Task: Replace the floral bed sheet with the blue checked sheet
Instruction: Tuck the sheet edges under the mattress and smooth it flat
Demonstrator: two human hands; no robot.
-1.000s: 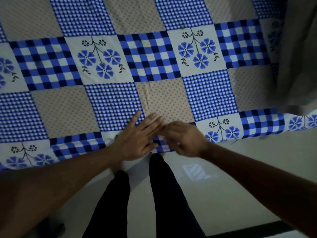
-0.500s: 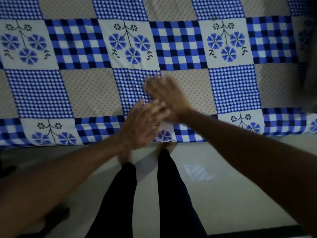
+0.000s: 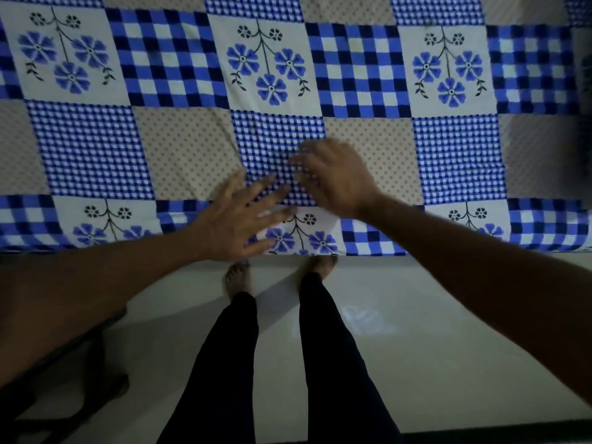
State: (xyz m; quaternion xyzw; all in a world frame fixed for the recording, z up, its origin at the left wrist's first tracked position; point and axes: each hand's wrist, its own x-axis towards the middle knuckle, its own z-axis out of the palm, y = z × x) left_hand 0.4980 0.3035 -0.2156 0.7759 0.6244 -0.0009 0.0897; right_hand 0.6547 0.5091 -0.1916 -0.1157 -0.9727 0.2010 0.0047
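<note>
Dim light falls on a pale tiled floor (image 3: 416,315) where a person in dark trousers (image 3: 230,363) stands barefoot at the edge of a bed. Spread flat across the bed is the blue checked sheet (image 3: 362,65), a patchwork of gingham, dotted beige and blue flower squares, its near edge hanging over the side. The left hand (image 3: 237,219) lies palm down on the sheet near that edge, fingers spread open and gripping nothing. The right hand (image 3: 336,177), blurred, sits just beyond it over a gingham square, fingers loosely open, holding nothing.
</note>
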